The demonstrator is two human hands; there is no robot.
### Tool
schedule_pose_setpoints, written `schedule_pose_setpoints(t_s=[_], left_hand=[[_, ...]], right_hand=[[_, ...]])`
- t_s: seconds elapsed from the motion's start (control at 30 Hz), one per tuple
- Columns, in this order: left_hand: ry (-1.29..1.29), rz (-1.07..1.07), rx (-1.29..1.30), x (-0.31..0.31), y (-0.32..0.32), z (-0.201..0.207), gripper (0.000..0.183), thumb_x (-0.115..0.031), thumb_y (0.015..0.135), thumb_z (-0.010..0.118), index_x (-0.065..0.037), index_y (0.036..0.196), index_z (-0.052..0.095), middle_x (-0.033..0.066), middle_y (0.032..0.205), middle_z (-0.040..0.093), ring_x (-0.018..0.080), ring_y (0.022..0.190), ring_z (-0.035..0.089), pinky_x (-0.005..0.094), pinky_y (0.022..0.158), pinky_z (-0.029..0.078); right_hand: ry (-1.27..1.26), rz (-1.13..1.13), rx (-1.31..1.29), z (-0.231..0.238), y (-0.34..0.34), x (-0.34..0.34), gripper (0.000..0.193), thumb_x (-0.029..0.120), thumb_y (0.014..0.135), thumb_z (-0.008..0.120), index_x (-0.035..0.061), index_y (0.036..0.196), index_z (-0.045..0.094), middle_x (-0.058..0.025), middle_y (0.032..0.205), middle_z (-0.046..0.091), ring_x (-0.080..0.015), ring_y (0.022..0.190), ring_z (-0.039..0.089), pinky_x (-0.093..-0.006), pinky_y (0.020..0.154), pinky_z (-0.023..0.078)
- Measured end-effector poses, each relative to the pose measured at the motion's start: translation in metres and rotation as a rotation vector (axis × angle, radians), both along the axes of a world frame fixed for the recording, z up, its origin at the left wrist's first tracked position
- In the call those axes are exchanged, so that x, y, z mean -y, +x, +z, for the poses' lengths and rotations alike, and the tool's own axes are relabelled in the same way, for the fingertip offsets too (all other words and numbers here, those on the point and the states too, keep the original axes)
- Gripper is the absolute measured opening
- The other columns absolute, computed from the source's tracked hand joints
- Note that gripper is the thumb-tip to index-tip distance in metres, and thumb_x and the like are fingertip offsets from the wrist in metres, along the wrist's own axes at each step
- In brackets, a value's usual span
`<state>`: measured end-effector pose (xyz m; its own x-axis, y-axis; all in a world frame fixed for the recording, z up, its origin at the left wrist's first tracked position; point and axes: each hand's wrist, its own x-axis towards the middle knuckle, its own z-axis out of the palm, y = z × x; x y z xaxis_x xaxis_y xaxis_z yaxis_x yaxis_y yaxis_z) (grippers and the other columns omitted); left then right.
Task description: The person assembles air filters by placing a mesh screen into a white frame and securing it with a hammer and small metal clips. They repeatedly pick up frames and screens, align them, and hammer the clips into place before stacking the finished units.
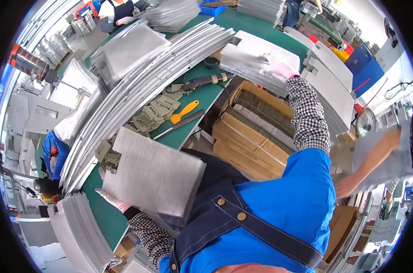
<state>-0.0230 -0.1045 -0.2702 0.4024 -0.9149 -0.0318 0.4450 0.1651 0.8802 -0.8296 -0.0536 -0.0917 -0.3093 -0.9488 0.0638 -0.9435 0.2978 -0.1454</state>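
My left hand [114, 201], in a pale glove, is at the lower left edge of a silver mesh panel [156, 168] with a notched corner. One finger sticks out past the edge; the others are hidden by the panel, which seems held there. The panel tilts between the green table and my lap. Far off to the right, my right hand [281, 69], gloved too, lies with fingers stretched over a stack of similar mesh panels [247, 48]. Whether it pinches the top sheet is hard to see.
On the green table [206, 102] are a yellow scraper [184, 112], a screwdriver [179, 123], a black power tool [204, 82] and grey-green plastic parts [154, 113]. A long row of metal strips [143, 95] curves behind. An open carton [252, 132] stands below. Another person's arm [372, 159] is at right.
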Motion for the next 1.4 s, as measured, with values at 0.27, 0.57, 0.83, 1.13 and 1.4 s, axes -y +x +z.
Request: schedule_pose_setpoints(t_s=[0.27, 0.57, 0.83, 1.13, 1.4], left_hand=[[0.019, -0.176, -0.229, -0.014, -0.038, 0.04, 0.082, -0.065, 0.098, 0.042, 0.003, 0.145, 0.042, 0.0151, 0.148, 0.046, 0.0312, 0.132, 0.046, 0.0422, 0.114, 0.033], [0.005, -0.181, -0.217, -0.022, -0.042, 0.048, 0.083, -0.065, 0.097, 0.045, 0.005, 0.142, 0.044, 0.0168, 0.143, 0.051, 0.0326, 0.125, 0.051, 0.0423, 0.112, 0.036], [-0.03, -0.285, -0.298, -0.023, -0.043, 0.052, 0.085, -0.066, 0.096, 0.043, 0.001, 0.148, 0.038, 0.0169, 0.149, 0.044, 0.0325, 0.133, 0.045, 0.043, 0.115, 0.032], [-0.127, -0.377, -0.321, -0.029, -0.067, 0.081, 0.084, -0.065, 0.1, 0.031, -0.001, 0.154, 0.028, 0.015, 0.155, 0.038, 0.0293, 0.138, 0.041, 0.0414, 0.118, 0.027], [0.088, -0.156, -0.388, -0.039, -0.07, 0.077, 0.095, -0.079, 0.089, 0.04, -0.002, 0.145, 0.044, 0.0142, 0.141, 0.053, 0.0292, 0.125, 0.052, 0.0432, 0.107, 0.043]], right_hand=[[-0.651, -0.144, -0.714, 0.096, 0.038, -0.028, 0.031, 0.02, 0.096, 0.048, 0.0123, 0.123, 0.061, -0.0112, 0.11, 0.069, -0.0312, 0.098, 0.067, -0.0444, 0.08, 0.053], [0.037, -0.141, -0.466, -0.016, 0.114, -0.004, 0.072, 0.041, 0.076, 0.073, 0.0073, 0.137, 0.052, -0.0171, 0.147, 0.043, -0.0331, 0.137, 0.038, -0.0454, 0.108, 0.041], [0.013, 0.156, 0.332, 0.014, 0.02, 0.012, 0.094, 0.043, 0.069, 0.082, 0.0058, 0.146, 0.043, -0.0211, 0.148, 0.044, -0.0354, 0.137, 0.041, -0.0424, 0.115, 0.033], [-0.918, -0.096, -0.651, 0.131, 0.065, -0.02, 0.038, 0.017, 0.097, 0.055, 0.0157, 0.135, 0.055, -0.0172, 0.108, 0.069, -0.0315, 0.089, 0.07, -0.0364, 0.079, 0.057], [-0.554, 0.205, 0.905, -0.009, 0.27, 0.007, 0.051, 0.018, 0.099, 0.055, -0.0056, 0.142, 0.044, -0.0198, 0.136, 0.055, -0.0253, 0.122, 0.054, -0.0351, 0.105, 0.042]])
